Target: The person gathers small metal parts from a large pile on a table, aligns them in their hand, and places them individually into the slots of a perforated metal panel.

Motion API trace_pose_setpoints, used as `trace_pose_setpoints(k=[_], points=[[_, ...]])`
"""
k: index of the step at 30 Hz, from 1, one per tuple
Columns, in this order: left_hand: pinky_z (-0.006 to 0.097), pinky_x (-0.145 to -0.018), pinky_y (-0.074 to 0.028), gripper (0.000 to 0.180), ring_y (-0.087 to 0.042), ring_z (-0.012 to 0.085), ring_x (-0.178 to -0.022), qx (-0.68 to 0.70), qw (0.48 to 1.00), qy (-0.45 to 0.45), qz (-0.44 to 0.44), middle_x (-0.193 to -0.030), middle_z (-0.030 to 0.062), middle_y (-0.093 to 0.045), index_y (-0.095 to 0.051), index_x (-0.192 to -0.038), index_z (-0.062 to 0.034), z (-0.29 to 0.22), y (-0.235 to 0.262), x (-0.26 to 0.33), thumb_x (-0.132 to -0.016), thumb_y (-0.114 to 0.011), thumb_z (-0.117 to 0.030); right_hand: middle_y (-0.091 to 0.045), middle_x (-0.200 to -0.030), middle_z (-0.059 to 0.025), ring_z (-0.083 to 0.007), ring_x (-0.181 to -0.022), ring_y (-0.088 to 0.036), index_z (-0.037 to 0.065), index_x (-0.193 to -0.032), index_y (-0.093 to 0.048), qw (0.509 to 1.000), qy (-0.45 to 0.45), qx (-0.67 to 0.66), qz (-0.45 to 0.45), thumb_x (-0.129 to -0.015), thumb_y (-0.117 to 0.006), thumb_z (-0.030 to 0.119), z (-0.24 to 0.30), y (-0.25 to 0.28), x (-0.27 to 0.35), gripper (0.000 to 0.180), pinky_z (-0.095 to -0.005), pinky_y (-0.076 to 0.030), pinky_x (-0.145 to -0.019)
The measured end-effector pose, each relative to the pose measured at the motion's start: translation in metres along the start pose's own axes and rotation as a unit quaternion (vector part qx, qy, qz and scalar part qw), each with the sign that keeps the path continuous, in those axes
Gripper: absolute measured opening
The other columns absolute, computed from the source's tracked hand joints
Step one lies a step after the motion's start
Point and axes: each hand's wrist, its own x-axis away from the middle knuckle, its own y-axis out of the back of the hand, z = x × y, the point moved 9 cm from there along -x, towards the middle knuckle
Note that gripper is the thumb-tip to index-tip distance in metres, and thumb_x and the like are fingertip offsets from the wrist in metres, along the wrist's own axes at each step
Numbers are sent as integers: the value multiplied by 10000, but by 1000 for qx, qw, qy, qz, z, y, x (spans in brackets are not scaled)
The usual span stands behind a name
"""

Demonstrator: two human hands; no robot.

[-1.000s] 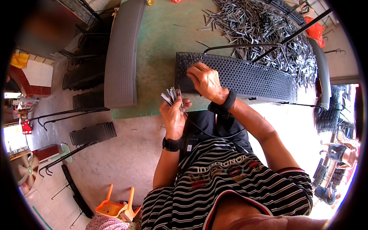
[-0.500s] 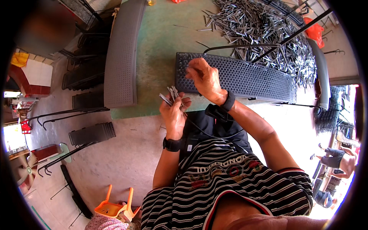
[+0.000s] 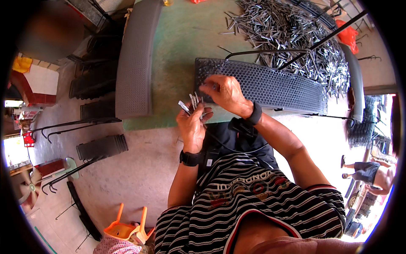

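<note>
A small bunch of thin grey metal strips (image 3: 184, 107) is gripped in my left hand (image 3: 191, 129), their ends sticking up past the thumb and fingers. Just above and to the right, my right hand (image 3: 230, 95) bends its fingers together close to the strips' tips. Whether it pinches anything is too small to make out. Under and beyond my right hand lies a long dark panel full of round holes (image 3: 270, 84), with small pieces standing at its left end. A bent black rod (image 3: 266, 51) crosses above this panel.
A big heap of loose metal strips (image 3: 292, 38) covers the far right of the green table (image 3: 182, 46). Along the table's left side lies a long grey perforated sheet (image 3: 134, 63). Black racks with hooked rods (image 3: 101, 147) stand at left, near an orange stool (image 3: 120, 230). Another person (image 3: 368, 173) is far right.
My right hand has come down and left from the panel's left end toward the strips in my left hand. My left hand stays nearly in place. The person at far right has shifted.
</note>
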Motion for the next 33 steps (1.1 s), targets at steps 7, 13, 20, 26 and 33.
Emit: trace_pose_setpoints(k=[7,13,20,26,33], points=[[327,-594,-546,157,-630,216,-673,-18,999,21,34,-880,120,-626,-559,-1004,15,18,-32,-5,-848,-563,-1,-614,-619,-69,-124,-553,-620,-40,-825,-616,938,-170,-297,-62,-811,-584,47,-60,28,8,94,-243,-478,-490],[322,-587,-544,154,-616,192,-643,-31,999,1,34,-829,84,-599,-554,-1004,18,13,-44,-6,-851,-556,4,-648,-729,-150,-202,-655,-671,-17,-922,-498,976,-73,-136,-155,-837,-541,9,-62,67,-12,99,-286,-504,-549],[309,-553,-535,126,-593,164,-603,-37,999,14,34,-815,57,-593,-572,-977,10,16,-46,-8,-851,-566,-1,-642,-713,-123,-212,-688,-673,-5,-908,-497,979,-57,-139,-137,-848,-541,13,-79,46,-15,76,-277,-514,-565],[298,-539,-529,129,-587,155,-601,-45,999,13,20,-817,51,-598,-580,-973,3,15,-42,-8,-843,-583,-5,-618,-708,-140,-338,-668,-618,8,-858,-559,991,72,74,-89,-789,-577,8,-59,35,-18,71,-338,-484,-568],[279,-529,-511,171,-589,137,-653,-47,999,17,18,-846,57,-614,-587,-987,-12,16,-46,-6,-818,-606,8,-634,-643,-81,-149,-499,-600,-13,-803,-638,982,-83,-117,122,-797,-626,98,-55,14,-8,112,-283,-460,-469]])
